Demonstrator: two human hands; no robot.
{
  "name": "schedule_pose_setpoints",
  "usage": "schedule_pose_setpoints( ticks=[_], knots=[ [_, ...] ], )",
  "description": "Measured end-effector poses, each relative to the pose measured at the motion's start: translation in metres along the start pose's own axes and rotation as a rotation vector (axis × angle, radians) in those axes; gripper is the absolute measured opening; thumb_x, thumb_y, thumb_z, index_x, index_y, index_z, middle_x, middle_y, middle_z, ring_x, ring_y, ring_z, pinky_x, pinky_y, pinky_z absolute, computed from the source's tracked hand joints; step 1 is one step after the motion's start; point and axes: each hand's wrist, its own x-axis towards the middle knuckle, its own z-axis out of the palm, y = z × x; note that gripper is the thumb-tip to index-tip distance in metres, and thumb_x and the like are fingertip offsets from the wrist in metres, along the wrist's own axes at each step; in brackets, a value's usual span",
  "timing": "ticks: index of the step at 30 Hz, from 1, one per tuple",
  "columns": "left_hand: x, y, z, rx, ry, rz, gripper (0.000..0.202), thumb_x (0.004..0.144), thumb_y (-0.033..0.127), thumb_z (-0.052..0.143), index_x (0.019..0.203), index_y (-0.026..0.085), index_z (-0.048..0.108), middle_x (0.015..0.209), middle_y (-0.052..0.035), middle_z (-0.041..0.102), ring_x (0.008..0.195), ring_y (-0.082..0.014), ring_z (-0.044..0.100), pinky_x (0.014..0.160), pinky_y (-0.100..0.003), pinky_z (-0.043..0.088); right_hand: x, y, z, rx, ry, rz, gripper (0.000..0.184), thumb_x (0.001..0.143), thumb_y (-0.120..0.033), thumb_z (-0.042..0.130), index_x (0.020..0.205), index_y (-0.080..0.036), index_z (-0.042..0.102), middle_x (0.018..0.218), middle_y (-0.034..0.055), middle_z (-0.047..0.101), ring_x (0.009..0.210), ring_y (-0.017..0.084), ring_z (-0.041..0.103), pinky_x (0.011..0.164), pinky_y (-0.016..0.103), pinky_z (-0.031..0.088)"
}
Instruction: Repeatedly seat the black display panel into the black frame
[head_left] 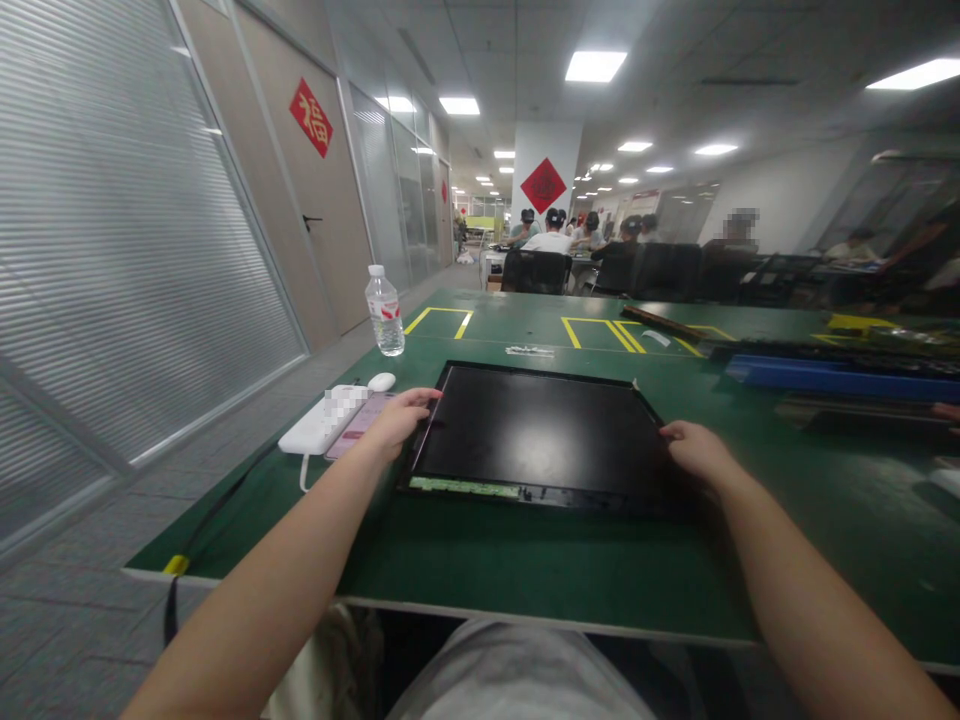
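A black flat display panel (pixel 536 435) lies on the green table (pixel 525 570) in front of me, with a strip of green circuit board showing along its near edge. My left hand (pixel 399 420) grips the panel's left edge, fingers curled over it. At the right edge, my right hand (pixel 696 450) holds the panel the same way, fingers closed on the rim.
Left of the panel lie a white power strip (pixel 319 425), a pink phone (pixel 358 425) and a white mouse (pixel 382 381). A water bottle (pixel 385 311) stands further back. Long blue and black parts (pixel 832 378) lie at the right. Several people sit at desks far behind.
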Motion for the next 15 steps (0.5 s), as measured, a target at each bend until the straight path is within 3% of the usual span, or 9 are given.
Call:
schedule_pose_setpoints(
  ticks=[4, 10, 15],
  knots=[
    [-0.005, 0.007, 0.003, -0.158, 0.001, -0.01, 0.052, 0.068, -0.001, 0.055, 0.115, 0.019, 0.063, 0.122, -0.0072, 0.07, 0.065, -0.0145, 0.07, 0.054, -0.027, 0.057, -0.001, 0.0, 0.0, 0.054, -0.022, 0.008, 0.043, 0.073, -0.007, 0.054, 0.111, -0.014, 0.073, 0.114, 0.013, 0.072, 0.099, 0.026, 0.068, 0.083, 0.03, 0.05],
    [0.003, 0.005, 0.002, -0.286, 0.065, -0.093, 0.052, 0.076, -0.003, 0.058, 0.124, 0.016, 0.058, 0.082, -0.0043, 0.074, 0.055, -0.014, 0.068, 0.052, -0.024, 0.057, 0.005, 0.008, 0.006, 0.105, 0.004, -0.004, 0.041, 0.071, -0.008, 0.056, 0.107, -0.015, 0.074, 0.105, 0.0118, 0.074, 0.093, 0.024, 0.069, 0.08, 0.029, 0.05],
    [0.004, 0.003, 0.004, -0.347, 0.039, -0.182, 0.056, 0.083, 0.001, 0.06, 0.135, 0.018, 0.052, 0.078, -0.0048, 0.074, 0.052, -0.0177, 0.069, 0.049, -0.028, 0.058, 0.009, 0.012, 0.011, 0.142, 0.037, -0.04, 0.033, 0.069, -0.017, 0.066, 0.1, -0.017, 0.076, 0.094, 0.0114, 0.074, 0.091, 0.026, 0.068, 0.082, 0.03, 0.051]
  ],
)
